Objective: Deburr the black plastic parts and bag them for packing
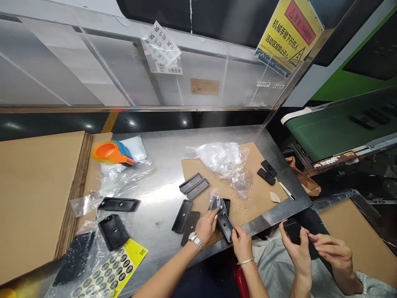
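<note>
Black tray (226,227): slanted between your two hands near the table's front edge, hollow side up, its far end beside the film, another dark tray (227,204) just behind.
Right hand (243,245): thumb and fingers closed on the near end's edge; a light, firm pinch on the rim should steady it without rubbing the inner face.
Left hand (206,227): fingertips drawn together on the crumpled clear film (217,203) at the far end; how much tray they also grip, you cannot tell from here.
Film: thin and likely to cling or snag, so ease it gently along the tray rather than tugging across a corner.
Wrists: your watch (192,236) and bangle (246,261) look hard enough to scratch, so hold both clear of the plastic.
Cardboard (248,207): a softer rest than the metal table (161,165), if you need one.
Neighbours: two trays (182,216) lie beside your left hand; mind your elbow and forearm.
</note>
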`<state>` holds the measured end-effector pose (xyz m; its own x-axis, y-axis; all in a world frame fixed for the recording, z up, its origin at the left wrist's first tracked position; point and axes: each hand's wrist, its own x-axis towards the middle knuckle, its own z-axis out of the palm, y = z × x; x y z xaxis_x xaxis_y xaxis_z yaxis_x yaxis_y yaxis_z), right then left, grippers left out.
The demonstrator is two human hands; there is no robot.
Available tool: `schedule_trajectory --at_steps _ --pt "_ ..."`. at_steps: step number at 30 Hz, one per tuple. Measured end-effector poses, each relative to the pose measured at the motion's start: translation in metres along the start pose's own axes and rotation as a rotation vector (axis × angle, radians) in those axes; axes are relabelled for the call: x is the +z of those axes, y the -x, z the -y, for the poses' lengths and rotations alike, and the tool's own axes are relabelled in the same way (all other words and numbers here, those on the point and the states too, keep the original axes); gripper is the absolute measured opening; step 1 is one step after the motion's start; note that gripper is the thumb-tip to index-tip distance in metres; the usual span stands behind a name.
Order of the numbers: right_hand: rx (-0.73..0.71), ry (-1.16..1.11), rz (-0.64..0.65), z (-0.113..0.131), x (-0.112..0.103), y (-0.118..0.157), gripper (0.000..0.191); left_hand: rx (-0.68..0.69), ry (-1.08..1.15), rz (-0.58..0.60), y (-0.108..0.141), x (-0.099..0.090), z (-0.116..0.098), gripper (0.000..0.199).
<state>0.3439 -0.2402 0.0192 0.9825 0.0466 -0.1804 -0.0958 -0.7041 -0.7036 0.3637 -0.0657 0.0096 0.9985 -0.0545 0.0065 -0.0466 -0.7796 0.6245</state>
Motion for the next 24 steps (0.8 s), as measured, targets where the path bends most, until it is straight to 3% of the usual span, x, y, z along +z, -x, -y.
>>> schedule_trajectory --at_steps 4,10,12,15,17,20,24 --pt "-0.062 0.054 -0.015 0.011 0.007 0.001 0.026 0.041 -0.075 -0.017 0.01 0.003 -0.013 0.029" --pt "0.046 0.116 -0.086 0.019 0.006 -0.011 0.03 0.091 -0.123 -0.045 0.01 -0.016 -0.023 0.031" --pt "0.045 0.149 -0.098 0.027 0.003 -0.013 0.04 0.151 -0.111 -0.019 0.011 -0.022 -0.031 0.029" --pt "0.023 0.22 -0.065 0.041 -0.004 -0.014 0.041 0.209 -0.087 0.024 0.011 -0.029 -0.044 0.024" --pt "0.013 0.249 -0.039 0.049 -0.009 -0.016 0.028 0.171 -0.079 0.026 0.009 -0.035 -0.049 0.024" --pt "0.004 0.24 -0.032 0.054 -0.019 -0.02 0.032 0.102 -0.058 0.034 0.004 -0.047 -0.054 0.026" --pt "-0.014 0.151 -0.038 0.046 -0.05 -0.021 0.027 0.115 0.069 0.103 -0.003 -0.064 -0.064 0.024"
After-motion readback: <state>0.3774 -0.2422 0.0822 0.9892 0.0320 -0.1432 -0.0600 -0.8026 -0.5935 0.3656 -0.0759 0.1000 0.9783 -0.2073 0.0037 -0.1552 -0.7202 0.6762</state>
